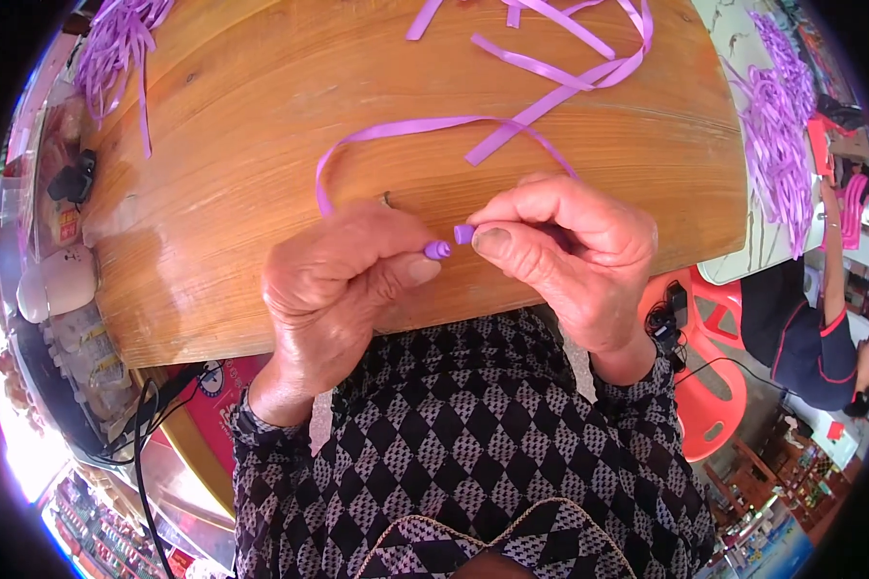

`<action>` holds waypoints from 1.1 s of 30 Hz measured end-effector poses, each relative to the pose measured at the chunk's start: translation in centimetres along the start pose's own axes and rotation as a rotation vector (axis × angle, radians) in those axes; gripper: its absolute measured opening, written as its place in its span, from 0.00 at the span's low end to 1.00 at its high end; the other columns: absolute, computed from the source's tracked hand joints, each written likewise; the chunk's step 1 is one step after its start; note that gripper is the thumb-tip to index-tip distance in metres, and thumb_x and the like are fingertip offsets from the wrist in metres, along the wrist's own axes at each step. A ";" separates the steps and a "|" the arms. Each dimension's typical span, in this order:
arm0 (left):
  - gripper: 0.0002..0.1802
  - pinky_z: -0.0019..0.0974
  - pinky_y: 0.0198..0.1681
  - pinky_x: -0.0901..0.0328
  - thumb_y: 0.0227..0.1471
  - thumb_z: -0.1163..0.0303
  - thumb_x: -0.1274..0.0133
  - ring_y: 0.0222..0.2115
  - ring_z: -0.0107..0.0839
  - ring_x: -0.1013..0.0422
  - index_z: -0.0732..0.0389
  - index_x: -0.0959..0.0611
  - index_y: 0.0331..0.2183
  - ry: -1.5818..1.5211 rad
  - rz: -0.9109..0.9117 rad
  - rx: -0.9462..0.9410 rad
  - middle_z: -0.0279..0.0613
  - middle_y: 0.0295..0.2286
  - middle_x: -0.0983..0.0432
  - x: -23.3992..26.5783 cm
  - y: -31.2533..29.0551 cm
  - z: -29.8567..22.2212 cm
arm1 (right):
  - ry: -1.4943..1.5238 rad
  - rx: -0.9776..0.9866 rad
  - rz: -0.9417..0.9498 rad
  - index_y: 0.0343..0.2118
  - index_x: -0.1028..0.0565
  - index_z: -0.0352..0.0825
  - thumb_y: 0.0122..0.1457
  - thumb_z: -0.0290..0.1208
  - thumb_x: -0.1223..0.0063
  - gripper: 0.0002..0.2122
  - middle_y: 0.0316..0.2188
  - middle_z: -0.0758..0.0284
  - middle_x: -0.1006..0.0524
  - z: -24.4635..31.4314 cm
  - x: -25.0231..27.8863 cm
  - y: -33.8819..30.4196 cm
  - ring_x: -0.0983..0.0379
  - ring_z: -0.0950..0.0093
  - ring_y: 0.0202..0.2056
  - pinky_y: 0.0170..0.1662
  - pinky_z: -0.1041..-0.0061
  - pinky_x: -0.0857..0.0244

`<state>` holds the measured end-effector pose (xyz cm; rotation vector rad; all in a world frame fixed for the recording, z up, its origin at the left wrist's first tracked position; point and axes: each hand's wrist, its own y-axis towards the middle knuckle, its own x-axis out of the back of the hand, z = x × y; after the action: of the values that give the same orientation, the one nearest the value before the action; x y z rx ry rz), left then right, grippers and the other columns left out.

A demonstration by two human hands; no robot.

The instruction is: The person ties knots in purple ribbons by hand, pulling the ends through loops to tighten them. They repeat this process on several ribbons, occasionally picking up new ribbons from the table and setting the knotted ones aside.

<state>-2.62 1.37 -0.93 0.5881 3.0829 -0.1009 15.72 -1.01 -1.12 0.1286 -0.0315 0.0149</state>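
Pinching, both hands, close together over the near edge of the wooden table. Left hand: thumb and forefinger pressed on a small rolled end of purple ribbon, the roll poking out toward 3 o'clock. Right hand: thumb and forefinger closed on a second purple ribbon end, other fingers curled in. The two ends sit just beside each other, a small gap between them (whether they touch is hard to tell).

From the left hand, a long purple ribbon strip loops up at 12 o'clock and arcs across the tabletop toward the right hand, disappearing behind its knuckles. More loose ribbon strips lie at 1 o'clock near the far edge. A bundle of purple strips at 10 o'clock, off the table corner. Another heap of strips at 2 o'clock on a neighbouring table, where a co-worker in a dark top sits by a red plastic stool at 4 o'clock.
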 end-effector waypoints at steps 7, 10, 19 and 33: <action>0.08 0.24 0.23 0.39 0.40 0.74 0.39 0.19 0.19 0.35 0.67 0.19 0.26 0.179 -0.086 0.079 0.33 0.18 0.28 0.1 -0.3 0.9 | 0.006 -0.013 -0.022 0.27 0.24 0.25 0.47 0.18 0.43 0.03 0.20 0.71 0.28 -0.6 -0.2 -0.6 0.39 0.88 0.20 0.22 0.89 0.48; 0.08 0.23 0.23 0.39 0.39 0.74 0.39 0.19 0.18 0.35 0.66 0.19 0.26 0.142 -0.099 0.042 0.33 0.17 0.28 0.1 -0.4 1.1 | 0.031 -0.095 -0.047 0.26 0.24 0.26 0.47 0.18 0.44 0.03 0.20 0.74 0.28 -0.2 -0.4 -0.6 0.39 0.90 0.20 0.22 0.90 0.48; 0.08 0.24 0.21 0.40 0.41 0.74 0.40 0.17 0.20 0.35 0.66 0.19 0.27 0.222 -0.015 0.029 0.35 0.17 0.29 -0.4 -0.5 0.3 | 0.208 -0.322 -0.031 0.26 0.24 0.26 0.48 0.18 0.44 0.02 0.20 0.74 0.28 -0.4 -0.5 -1.1 0.39 0.91 0.21 0.23 0.91 0.47; 0.08 0.33 0.18 0.43 0.40 0.77 0.42 0.15 0.32 0.37 0.66 0.20 0.28 0.480 0.093 -0.378 0.41 0.15 0.33 0.0 0.2 0.9 | 0.010 -0.159 0.006 0.27 0.24 0.27 0.49 0.20 0.44 0.03 0.18 0.77 0.31 -0.6 -0.6 -1.2 0.42 0.92 0.20 0.22 0.92 0.49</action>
<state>-2.59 1.47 -1.82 0.8323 3.3608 0.7067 15.15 -2.10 -1.88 -0.0302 -0.0232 0.0185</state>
